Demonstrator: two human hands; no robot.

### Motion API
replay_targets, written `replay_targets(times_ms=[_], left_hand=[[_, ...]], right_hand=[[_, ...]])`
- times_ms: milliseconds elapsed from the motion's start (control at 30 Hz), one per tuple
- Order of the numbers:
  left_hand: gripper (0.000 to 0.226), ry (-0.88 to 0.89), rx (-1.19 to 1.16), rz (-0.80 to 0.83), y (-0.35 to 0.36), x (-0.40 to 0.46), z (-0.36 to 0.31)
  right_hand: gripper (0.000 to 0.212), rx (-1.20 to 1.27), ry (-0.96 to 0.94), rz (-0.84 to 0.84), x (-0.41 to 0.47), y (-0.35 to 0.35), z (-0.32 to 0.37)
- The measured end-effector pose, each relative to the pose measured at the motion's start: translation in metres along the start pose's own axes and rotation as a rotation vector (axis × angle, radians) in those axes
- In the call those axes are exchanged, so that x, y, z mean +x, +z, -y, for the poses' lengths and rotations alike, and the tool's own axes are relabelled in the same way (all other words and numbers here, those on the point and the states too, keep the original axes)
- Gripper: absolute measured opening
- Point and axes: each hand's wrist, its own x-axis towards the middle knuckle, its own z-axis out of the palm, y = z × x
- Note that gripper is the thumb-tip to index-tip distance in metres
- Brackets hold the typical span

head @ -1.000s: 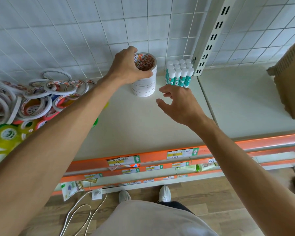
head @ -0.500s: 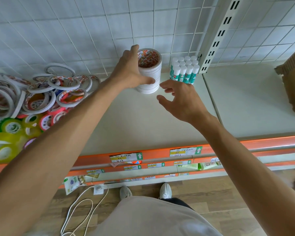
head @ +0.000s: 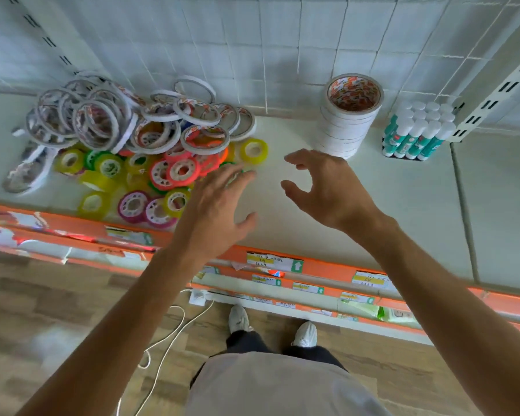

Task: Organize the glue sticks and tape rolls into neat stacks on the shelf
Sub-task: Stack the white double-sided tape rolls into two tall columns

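The shelf (head: 388, 205) carries a neat stack of white tape rolls (head: 347, 121) against the tiled wall, with a block of upright glue sticks (head: 418, 132) just beside it on the right. A loose heap of tape rolls (head: 138, 142), white rings behind and small coloured ones in front, lies well to the left. Half a second ago the left hand (head: 216, 205) gripped the stack; now it has let go and reaches flat, fingers straight, toward the heap's near edge. The right hand (head: 327, 190) hovers with fingers loosely curled, holding nothing. Orange price rails (head: 282, 262) edge the shelf; a white cord (head: 174, 325) lies on the wood floor.
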Motion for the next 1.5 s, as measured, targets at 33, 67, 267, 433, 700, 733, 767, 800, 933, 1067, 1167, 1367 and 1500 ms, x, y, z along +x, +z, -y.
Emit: replay_targets(times_ms=[33, 67, 267, 433, 700, 733, 767, 800, 933, 1067, 1167, 1367, 1500], left_hand=[[0.062, -0.037, -0.007, -0.013, -0.004, -0.006, 0.006], [0.062, -0.075, -0.013, -0.026, -0.008, -0.013, 0.011], [0.063, -0.190, -0.010, -0.100, -0.028, -0.056, 0.049], [0.061, -0.259, 0.022, -0.168, -0.039, -0.080, 0.079], [0.059, -0.300, 0.002, -0.195, -0.060, -0.100, 0.125], [0.059, -0.307, -0.015, -0.214, -0.062, -0.102, 0.130], [0.060, -0.315, -0.038, -0.237, -0.064, -0.105, 0.135], [0.059, -0.326, -0.059, -0.260, -0.066, -0.108, 0.140], [0.055, -0.363, -0.064, -0.313, -0.071, -0.116, 0.165], [0.053, -0.419, -0.058, -0.368, -0.075, -0.125, 0.189], [0.054, -0.424, -0.085, -0.373, -0.074, -0.128, 0.204], [0.056, -0.460, -0.146, -0.373, -0.071, -0.128, 0.221], [0.056, -0.465, -0.195, -0.385, -0.062, -0.133, 0.220]], right_hand=[[0.046, -0.006, -0.025, 0.021, 0.006, 0.007, 0.008], [0.046, -0.012, -0.050, 0.039, 0.012, 0.013, 0.016], [0.040, 0.008, -0.170, 0.113, 0.040, 0.043, 0.064], [0.047, 0.006, -0.232, 0.155, 0.057, 0.063, 0.097], [0.041, 0.008, -0.277, 0.155, 0.080, 0.090, 0.141], [0.040, 0.012, -0.274, 0.155, 0.084, 0.093, 0.147], [0.040, 0.018, -0.271, 0.153, 0.088, 0.096, 0.153], [0.040, 0.032, -0.270, 0.147, 0.093, 0.098, 0.161], [0.039, 0.103, -0.277, 0.106, 0.116, 0.110, 0.198], [0.055, -0.067, -0.376, 0.116, 0.157, 0.137, 0.230], [0.090, -0.293, -0.398, 0.131, 0.186, 0.157, 0.244], [0.108, -0.462, -0.344, 0.076, 0.206, 0.191, 0.250], [0.099, -0.433, -0.321, 0.001, 0.209, 0.195, 0.253]])
